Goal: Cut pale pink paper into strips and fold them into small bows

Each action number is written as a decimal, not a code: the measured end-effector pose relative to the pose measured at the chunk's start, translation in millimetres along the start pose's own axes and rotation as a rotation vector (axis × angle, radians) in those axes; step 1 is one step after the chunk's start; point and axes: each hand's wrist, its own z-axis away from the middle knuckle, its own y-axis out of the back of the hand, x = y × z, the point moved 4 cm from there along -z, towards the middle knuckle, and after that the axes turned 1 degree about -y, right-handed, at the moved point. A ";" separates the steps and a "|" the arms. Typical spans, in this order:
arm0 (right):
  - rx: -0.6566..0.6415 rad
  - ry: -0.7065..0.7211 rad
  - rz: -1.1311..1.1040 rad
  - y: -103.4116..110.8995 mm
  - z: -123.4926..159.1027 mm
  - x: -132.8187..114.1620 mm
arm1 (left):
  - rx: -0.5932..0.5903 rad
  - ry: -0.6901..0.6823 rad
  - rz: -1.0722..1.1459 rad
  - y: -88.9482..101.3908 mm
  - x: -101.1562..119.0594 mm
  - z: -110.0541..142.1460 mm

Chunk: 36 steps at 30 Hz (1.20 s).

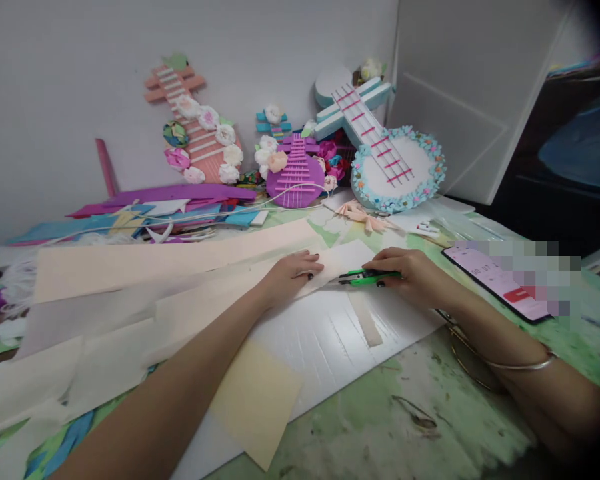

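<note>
My left hand [294, 270] lies flat, fingers stretched out, pressing down a long cream paper strip [180, 293] that rests on a white foam board [330, 333]. My right hand [410, 273] is closed around a green utility knife [365, 277], its tip pointing left toward my left fingertips at the strip's edge. A narrow cut cream strip [367, 320] lies on the board just below the knife. A pale yellow sheet [255, 400] sits at the board's near corner, partly under my left forearm.
A phone [500, 283] lies at the right. Foam guitar crafts stand against the wall: pink [200, 133], purple [295, 173], white-and-teal [390, 167]. Coloured foam scraps [170, 207] are piled at the back left. Scissors [467, 360] lie under my right forearm on the green table [405, 427].
</note>
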 end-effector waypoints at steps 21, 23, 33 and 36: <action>-0.045 0.032 -0.024 -8.5 -9.1 -16.7 | 0.004 0.024 0.098 1.4 2.3 0.3; -0.039 0.026 -0.026 -7.9 -8.5 -17.2 | 0.001 0.020 0.088 1.2 3.1 0.7; -0.033 0.009 -0.005 -0.8 -2.3 -16.1 | 0.008 0.012 0.064 0.1 -0.4 -0.5; -0.039 0.000 0.001 -0.7 -2.0 -15.8 | 0.013 0.014 0.058 -0.1 -0.6 -0.4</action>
